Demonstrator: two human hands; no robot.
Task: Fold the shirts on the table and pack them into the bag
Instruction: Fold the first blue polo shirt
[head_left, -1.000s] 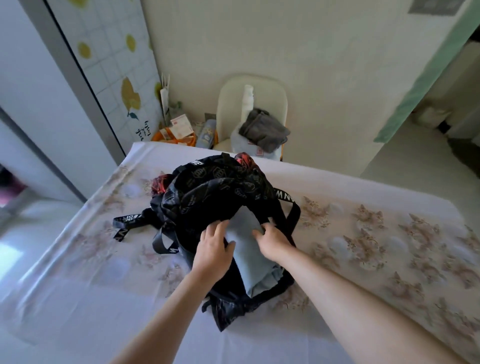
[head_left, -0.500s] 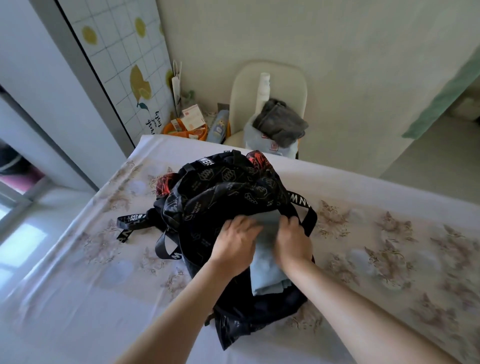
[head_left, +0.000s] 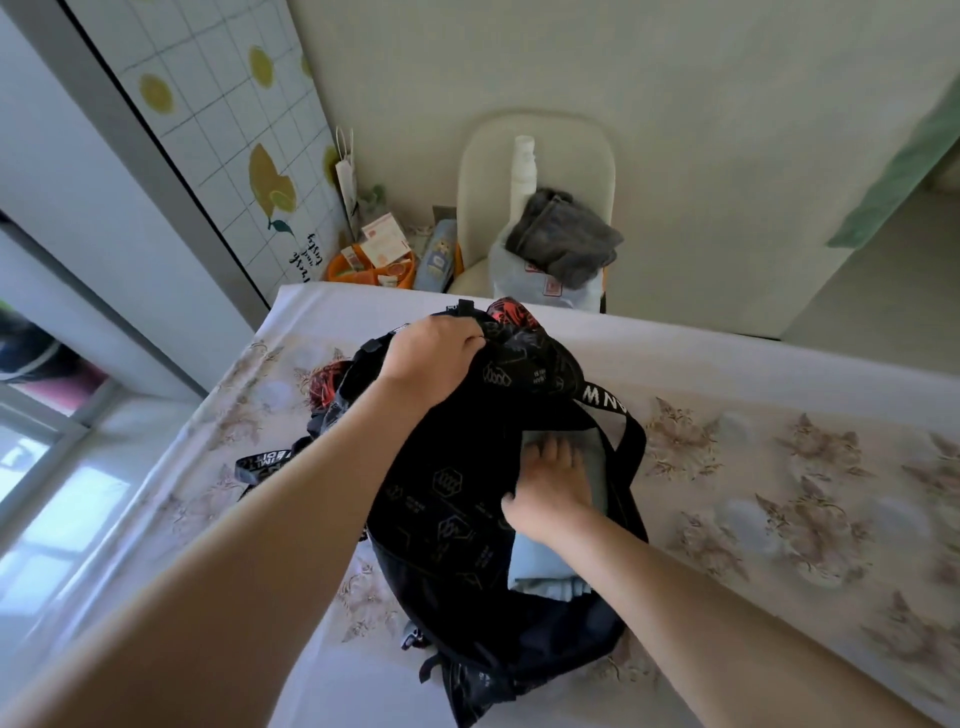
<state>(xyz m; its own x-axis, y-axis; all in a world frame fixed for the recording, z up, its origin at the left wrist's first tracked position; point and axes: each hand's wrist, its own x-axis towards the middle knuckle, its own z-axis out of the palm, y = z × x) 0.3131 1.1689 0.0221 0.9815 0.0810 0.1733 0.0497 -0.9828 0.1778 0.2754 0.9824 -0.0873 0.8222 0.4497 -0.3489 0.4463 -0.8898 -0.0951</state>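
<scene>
1. The left hand (head_left: 431, 358) has left the shirt and gone to the far top of the black backpack (head_left: 447, 525), where its fingers curl round bunched fabric.
2. The right hand (head_left: 550, 493) stays on the folded light-blue shirt (head_left: 545, 577), fingers straight, pressing it deeper into the opening (the near edge still pokes out).
3. This shirt looks nearly packed.

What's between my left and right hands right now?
Head view: only fabric of the black bag, between the left hand gripping its top and the right hand pressing the blue shirt.
</scene>
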